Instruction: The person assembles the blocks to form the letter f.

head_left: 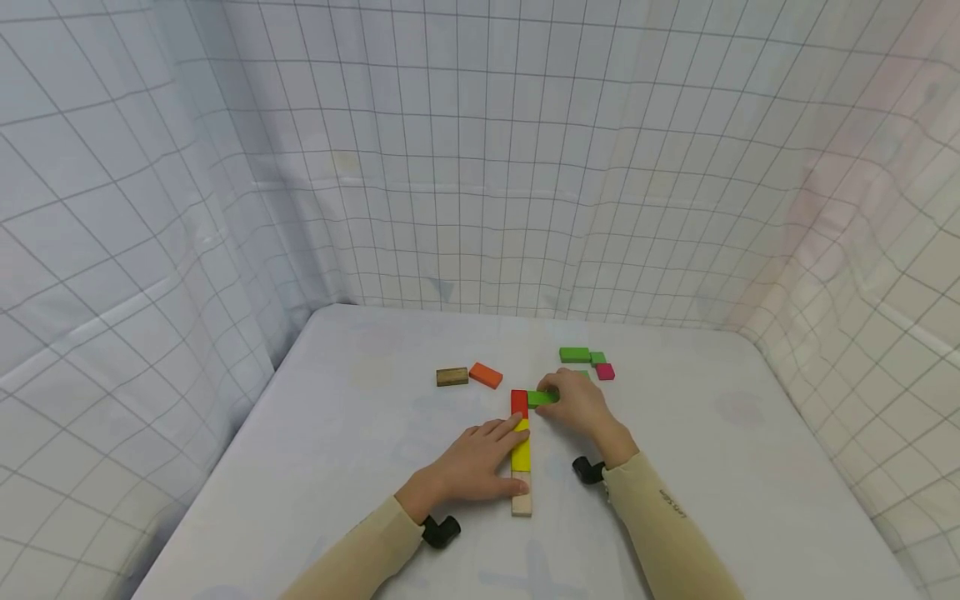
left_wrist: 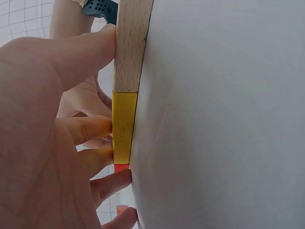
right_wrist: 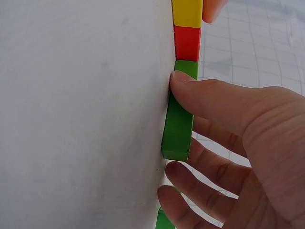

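Observation:
A row of blocks lies on the white table: a plain wooden block (head_left: pixel 522 506) nearest me, then a yellow block (head_left: pixel 521 457), then a red block (head_left: pixel 519 401). My left hand (head_left: pixel 474 463) rests on the row with fingers extended, its thumb at the wooden block and fingertips at the yellow and red ones. With thumb and fingers, my right hand (head_left: pixel 582 405) pinches a green block (right_wrist: pixel 178 126) whose end sits against the red block's right side. That green block is partly hidden by the hand in the head view.
Beyond the row, on the left, lie a brown wooden block (head_left: pixel 452 377) and an orange block (head_left: pixel 486 375). At the back right are another green block (head_left: pixel 574 355), a small green piece (head_left: pixel 597 358) and a magenta piece (head_left: pixel 605 372). Grid-patterned white curtains (head_left: pixel 480 167) surround the table.

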A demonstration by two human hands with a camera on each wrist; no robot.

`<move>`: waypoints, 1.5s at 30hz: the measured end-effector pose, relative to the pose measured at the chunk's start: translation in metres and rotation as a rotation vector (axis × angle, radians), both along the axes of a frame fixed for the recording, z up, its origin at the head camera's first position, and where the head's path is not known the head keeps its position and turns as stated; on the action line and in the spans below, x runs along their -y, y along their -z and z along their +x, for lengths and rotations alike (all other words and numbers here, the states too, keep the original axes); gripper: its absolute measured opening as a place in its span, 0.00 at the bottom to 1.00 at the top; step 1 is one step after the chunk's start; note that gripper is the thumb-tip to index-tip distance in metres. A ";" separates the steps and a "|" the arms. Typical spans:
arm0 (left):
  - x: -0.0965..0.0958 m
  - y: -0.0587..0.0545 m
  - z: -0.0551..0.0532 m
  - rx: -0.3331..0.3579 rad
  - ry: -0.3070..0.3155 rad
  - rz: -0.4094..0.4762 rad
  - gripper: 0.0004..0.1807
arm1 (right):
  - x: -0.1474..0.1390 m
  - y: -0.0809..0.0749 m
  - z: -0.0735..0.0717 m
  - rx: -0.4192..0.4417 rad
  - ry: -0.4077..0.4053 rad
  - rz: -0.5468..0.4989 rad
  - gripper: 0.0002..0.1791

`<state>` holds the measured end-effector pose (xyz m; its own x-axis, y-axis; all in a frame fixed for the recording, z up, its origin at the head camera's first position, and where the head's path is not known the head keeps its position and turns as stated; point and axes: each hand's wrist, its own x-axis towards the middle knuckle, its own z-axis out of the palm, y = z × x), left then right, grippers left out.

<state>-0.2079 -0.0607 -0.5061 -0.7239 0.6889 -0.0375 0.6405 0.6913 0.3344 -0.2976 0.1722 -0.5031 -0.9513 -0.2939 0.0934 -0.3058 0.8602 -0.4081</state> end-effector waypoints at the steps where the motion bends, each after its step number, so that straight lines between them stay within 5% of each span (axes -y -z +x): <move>1: 0.000 0.000 0.000 -0.003 0.001 0.001 0.47 | 0.000 0.000 0.000 0.001 -0.001 0.001 0.17; 35: 0.002 -0.004 -0.005 0.046 -0.009 0.038 0.43 | 0.001 -0.002 -0.001 0.038 -0.005 0.003 0.18; 41: 0.007 -0.011 -0.012 0.098 -0.095 0.117 0.39 | 0.002 -0.003 -0.001 0.050 -0.017 0.014 0.19; 45: 0.014 -0.024 -0.022 0.044 -0.152 0.125 0.35 | 0.002 -0.003 -0.002 0.045 -0.013 0.024 0.19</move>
